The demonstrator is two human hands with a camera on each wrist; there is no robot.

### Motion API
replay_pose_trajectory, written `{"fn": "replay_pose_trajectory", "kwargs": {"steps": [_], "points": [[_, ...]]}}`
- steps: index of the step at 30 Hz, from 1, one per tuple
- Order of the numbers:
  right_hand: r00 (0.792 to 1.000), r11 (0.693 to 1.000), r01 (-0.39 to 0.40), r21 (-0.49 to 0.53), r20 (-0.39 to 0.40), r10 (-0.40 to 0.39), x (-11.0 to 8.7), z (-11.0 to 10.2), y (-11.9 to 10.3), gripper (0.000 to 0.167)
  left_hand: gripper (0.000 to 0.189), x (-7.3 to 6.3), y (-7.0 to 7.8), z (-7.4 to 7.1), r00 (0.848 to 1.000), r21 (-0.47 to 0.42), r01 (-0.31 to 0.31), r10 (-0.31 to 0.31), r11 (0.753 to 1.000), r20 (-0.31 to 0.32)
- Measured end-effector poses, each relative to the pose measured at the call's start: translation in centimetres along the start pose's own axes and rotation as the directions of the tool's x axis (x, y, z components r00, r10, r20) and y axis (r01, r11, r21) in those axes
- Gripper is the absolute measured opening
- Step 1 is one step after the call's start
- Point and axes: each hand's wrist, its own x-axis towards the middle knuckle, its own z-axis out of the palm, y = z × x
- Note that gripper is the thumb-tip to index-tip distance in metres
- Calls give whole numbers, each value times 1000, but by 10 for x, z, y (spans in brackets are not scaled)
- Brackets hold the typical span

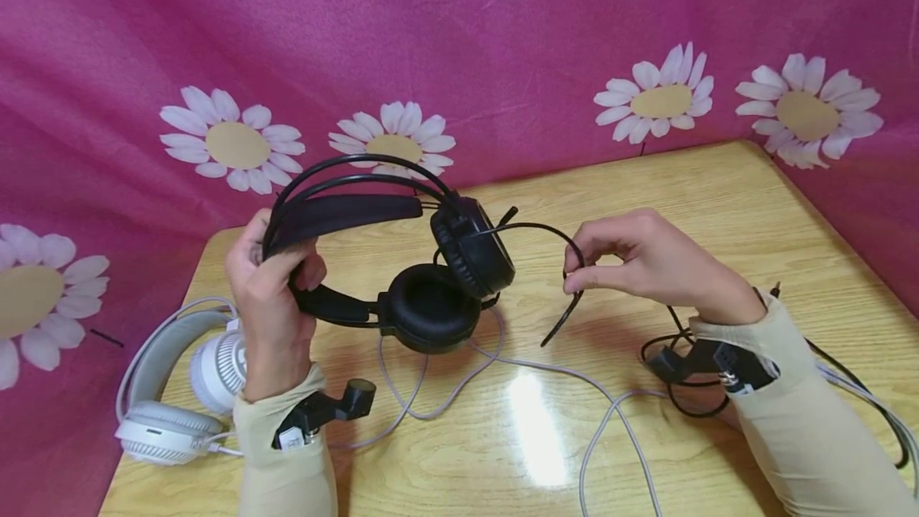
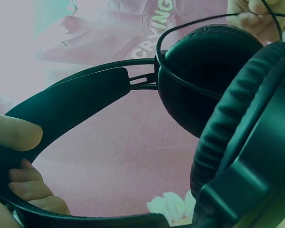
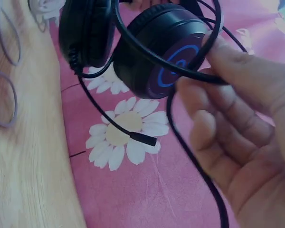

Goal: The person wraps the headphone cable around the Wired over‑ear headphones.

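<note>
My left hand [image 1: 273,309] grips a black headset [image 1: 348,216] by the middle of its headband, raised over the table. Thumb and fingers wrap the padded band [image 2: 80,102] in the left wrist view. The two ear cups [image 1: 434,313] point to the right, toward my other hand. Between thumb and fingertips, my right hand [image 1: 646,266] pinches the headset's black cable [image 1: 542,227], which arcs over from one cup. A thin microphone boom [image 3: 142,138] sticks out from the other cup in the right wrist view. A blue ring-shaped mark [image 3: 178,66] shows on one cup's outer face.
A white headset [image 1: 168,431] lies on the wooden table [image 1: 459,461] at left, partly behind my left forearm. Its light grey cable [image 1: 567,371] loops across the tabletop. More black cable [image 1: 700,413] lies around my right wrist. A pink cloth with daisies [image 1: 502,46] hangs behind.
</note>
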Motion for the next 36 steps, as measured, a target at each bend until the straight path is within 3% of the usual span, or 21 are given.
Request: {"fn": "replay_pose_trajectory", "kwargs": {"steps": [3,8,11,14,17,18,20,21,23,26,29,32,34,36], "points": [[999,990,32,135,-25,-29,0,-2,0,28,18,0,-1,0,1000,-29,14,-13,999,9],[994,962,53,269,-110,-24,-3,-8,-2,27,18,0,-2,0,1000,-14,10,-9,1000,24],[985,925,70,373,-174,-5,-4,-9,-1,24,19,-1,-1,2,1000,-1,8,-8,1000,30],[974,839,111,533,-225,15,-6,-11,1,26,21,-2,-1,3,999,22,11,-12,1000,39],[967,676,189,712,-254,-3,-8,-13,7,27,21,-2,-2,4,999,11,27,-27,1000,40],[964,638,201,743,-264,3,-8,-15,8,28,22,-2,-3,4,999,21,26,-27,999,45],[956,586,224,779,-292,22,-9,-18,10,30,23,-2,-4,3,998,30,27,-29,999,57],[949,579,235,781,-313,37,-9,-19,10,31,23,-2,-4,3,997,19,33,-34,999,62],[927,607,235,759,-363,96,-9,-22,9,32,23,-2,-5,3,996,15,41,-42,999,82],[883,703,210,679,-441,163,-10,-26,5,25,23,-3,-5,3,991,-8,67,-65,998,113],[829,851,120,512,-523,198,-12,-27,0,16,22,-5,-4,4,986,-3,82,-81,997,145],[805,965,20,260,-577,139,-10,-26,-1,12,25,-6,-2,4,981,32,77,-81,997,174],[810,999,-36,39,-584,52,-9,-26,1,9,26,-8,-1,5,977,45,74,-82,996,196],[824,991,-54,-123,-566,-25,-7,-25,4,8,29,-10,1,5,971,51,75,-85,996,222]]}}
